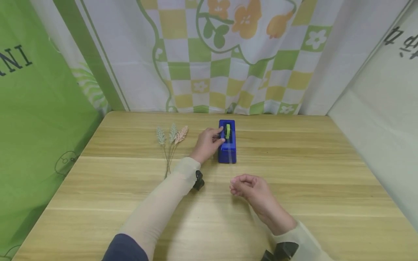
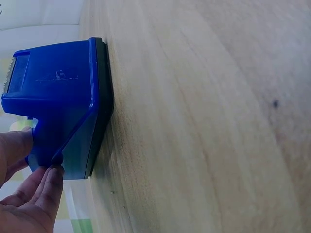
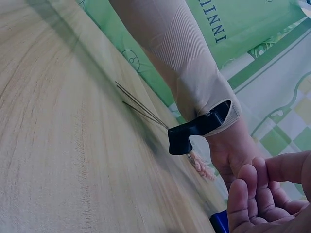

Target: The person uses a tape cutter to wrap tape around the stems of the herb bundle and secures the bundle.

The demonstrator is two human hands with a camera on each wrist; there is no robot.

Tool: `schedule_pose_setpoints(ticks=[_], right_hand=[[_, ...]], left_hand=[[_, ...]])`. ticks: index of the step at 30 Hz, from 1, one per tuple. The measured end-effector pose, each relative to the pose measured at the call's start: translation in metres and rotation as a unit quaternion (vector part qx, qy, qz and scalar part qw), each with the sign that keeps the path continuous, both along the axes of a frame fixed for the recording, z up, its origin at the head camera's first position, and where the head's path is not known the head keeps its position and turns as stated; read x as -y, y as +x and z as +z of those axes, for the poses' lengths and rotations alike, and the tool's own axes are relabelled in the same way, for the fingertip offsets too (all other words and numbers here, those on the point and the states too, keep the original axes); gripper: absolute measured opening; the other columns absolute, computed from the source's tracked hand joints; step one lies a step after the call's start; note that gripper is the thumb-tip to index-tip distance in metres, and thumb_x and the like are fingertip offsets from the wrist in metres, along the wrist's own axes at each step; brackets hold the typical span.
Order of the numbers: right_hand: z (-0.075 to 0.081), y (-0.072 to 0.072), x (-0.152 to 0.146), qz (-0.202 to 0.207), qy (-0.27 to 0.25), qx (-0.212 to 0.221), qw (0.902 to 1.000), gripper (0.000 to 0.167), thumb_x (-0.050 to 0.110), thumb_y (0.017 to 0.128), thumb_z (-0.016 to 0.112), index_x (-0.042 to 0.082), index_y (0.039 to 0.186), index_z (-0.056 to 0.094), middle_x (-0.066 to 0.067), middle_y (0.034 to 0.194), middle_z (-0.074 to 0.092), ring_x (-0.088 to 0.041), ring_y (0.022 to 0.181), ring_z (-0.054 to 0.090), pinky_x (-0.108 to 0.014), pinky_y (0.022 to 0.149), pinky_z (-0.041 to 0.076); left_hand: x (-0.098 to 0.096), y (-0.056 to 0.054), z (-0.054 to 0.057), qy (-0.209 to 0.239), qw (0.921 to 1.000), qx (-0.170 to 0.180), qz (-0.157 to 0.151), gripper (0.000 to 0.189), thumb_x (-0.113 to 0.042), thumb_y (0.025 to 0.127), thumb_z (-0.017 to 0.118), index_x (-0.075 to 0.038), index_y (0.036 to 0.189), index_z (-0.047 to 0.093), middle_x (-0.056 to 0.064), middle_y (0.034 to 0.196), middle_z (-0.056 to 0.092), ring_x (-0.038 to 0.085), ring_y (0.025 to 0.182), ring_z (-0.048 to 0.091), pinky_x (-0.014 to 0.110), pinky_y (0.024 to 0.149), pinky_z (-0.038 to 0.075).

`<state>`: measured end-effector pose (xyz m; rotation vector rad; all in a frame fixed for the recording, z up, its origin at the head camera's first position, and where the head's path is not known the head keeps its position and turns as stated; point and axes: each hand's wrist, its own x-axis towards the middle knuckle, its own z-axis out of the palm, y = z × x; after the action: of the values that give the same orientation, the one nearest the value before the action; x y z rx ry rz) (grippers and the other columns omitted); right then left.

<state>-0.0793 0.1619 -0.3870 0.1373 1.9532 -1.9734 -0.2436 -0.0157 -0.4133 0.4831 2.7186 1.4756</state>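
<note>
Tape dispenser standing on the bench, left hand on its body and right hand nearer me.
Head view: I see the blue tape dispenser (image 1: 232, 145) toward the far edge of the bench (image 1: 294, 163), the left hand (image 1: 208, 142) gripping its side by the yellow-green roll (image 1: 228, 131); the right hand (image 1: 253, 186) has fingertips drawn together, apparently pinching a faint clear strip (image 1: 230, 158). Capitals on the green cloth (image 1: 42, 116) include N and I; dark characters at right are cut off. Left wrist view: thumb and fingers squeeze the narrowed part, a sound hold; I judge the shell stiff and slick, the base steadying, the toothed edge (image 2: 7, 75) sharp. Pale marks on it I can't read. Right wrist view: thumb meets forefinger, though the film, likely light and clingy, doesn't show there.
</note>
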Motion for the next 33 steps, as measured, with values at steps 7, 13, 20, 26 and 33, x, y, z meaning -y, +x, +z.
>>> schedule_pose_setpoints(ticks=[7,13,20,26,33], right_hand=[[0.000,0.004,0.001,-0.013,-0.004,0.010,0.9999,0.013,0.006,0.101,0.063,-0.004,0.109,0.066,0.003,0.089,0.074,-0.008,0.083,0.070,-0.022,0.084,0.060],[0.001,0.008,0.003,-0.007,-0.004,0.005,1.0000,0.016,0.006,0.100,0.064,-0.006,0.111,0.065,0.004,0.088,0.074,-0.008,0.082,0.070,-0.022,0.084,0.060],[0.002,0.008,0.000,-0.005,-0.006,0.002,1.0000,0.015,0.006,0.100,0.064,-0.005,0.109,0.065,0.004,0.088,0.074,-0.008,0.082,0.070,-0.023,0.085,0.061],[0.001,0.009,-0.001,-0.005,-0.010,0.005,0.9999,0.015,0.006,0.100,0.064,-0.005,0.110,0.066,0.002,0.090,0.075,-0.009,0.083,0.070,-0.024,0.086,0.061],[0.002,0.008,-0.005,0.003,-0.006,-0.006,1.0000,0.014,0.007,0.100,0.064,-0.004,0.109,0.066,0.003,0.091,0.075,-0.009,0.084,0.070,-0.025,0.087,0.061]], left_hand=[[0.000,0.001,0.001,0.001,1.0000,0.001,-0.002,0.052,-0.014,0.102,0.068,-0.010,0.152,0.054,0.022,0.136,0.060,0.033,0.124,0.067,0.036,0.106,0.057],[-0.001,0.002,0.003,0.001,1.0000,0.002,-0.001,0.051,-0.014,0.103,0.067,-0.010,0.152,0.053,0.021,0.136,0.060,0.032,0.124,0.066,0.037,0.107,0.057],[0.003,0.003,0.003,-0.013,0.9998,0.001,-0.011,0.051,-0.015,0.104,0.065,-0.009,0.154,0.051,0.021,0.135,0.062,0.031,0.114,0.066,0.039,0.100,0.059],[0.016,0.008,0.008,-0.026,0.9994,0.004,-0.023,0.047,-0.018,0.106,0.061,-0.003,0.150,0.054,0.022,0.136,0.067,0.034,0.111,0.072,0.041,0.096,0.061],[0.052,0.030,0.028,-0.067,0.9977,0.003,0.009,0.044,-0.020,0.106,0.060,0.000,0.145,0.057,0.021,0.125,0.072,0.033,0.102,0.073,0.042,0.085,0.062]])
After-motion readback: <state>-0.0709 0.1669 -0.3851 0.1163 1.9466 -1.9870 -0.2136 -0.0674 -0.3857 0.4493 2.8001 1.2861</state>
